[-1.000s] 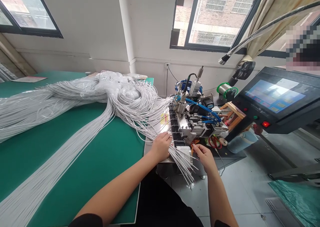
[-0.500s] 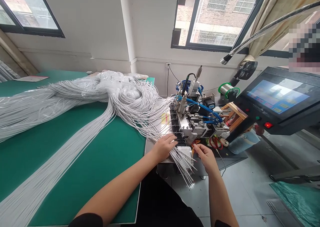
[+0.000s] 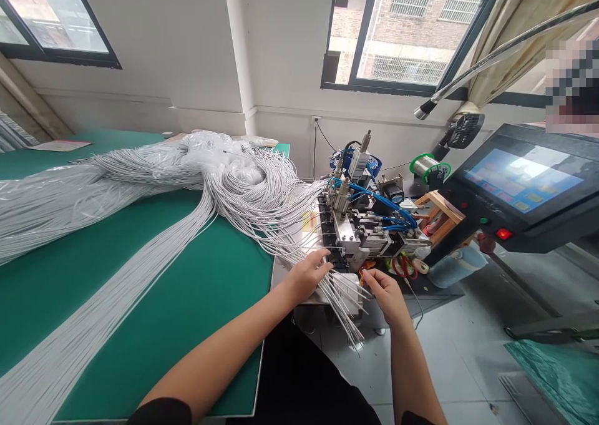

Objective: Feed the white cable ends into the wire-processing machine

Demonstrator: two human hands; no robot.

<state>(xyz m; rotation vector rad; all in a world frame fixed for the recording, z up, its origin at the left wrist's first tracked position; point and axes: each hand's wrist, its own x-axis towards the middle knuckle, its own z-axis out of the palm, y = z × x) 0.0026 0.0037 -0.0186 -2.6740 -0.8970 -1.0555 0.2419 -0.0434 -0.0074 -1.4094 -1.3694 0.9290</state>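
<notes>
My left hand [image 3: 306, 277] is closed around a bundle of thin white cables [image 3: 340, 303] at the front corner of a metal work plate. The loose cable ends stick out past it, fanning down to the right. Just right of these ends, my right hand [image 3: 384, 293] is closed in a pinch of thumb and forefinger; what lies between the fingertips is too small to make out. Directly beyond both hands stands a bench machine [image 3: 346, 228] with metal cylinders and blue air hoses. Several single cables run into its near side.
A green table [image 3: 187, 325] on the left bears long bunches of white cable [image 3: 154, 259] and clear plastic wrap [image 3: 208, 153]. To the right are a control screen [image 3: 524, 178], a wire spool [image 3: 425, 168], red-handled tool [image 3: 403, 266] and a bucket [image 3: 458, 266]. Another person shows at the right edge.
The machine's upper cylinder and black hose have dropped slightly. Both my hands stay nearly where they were; the cable ends by my right hand have shifted a little.
</notes>
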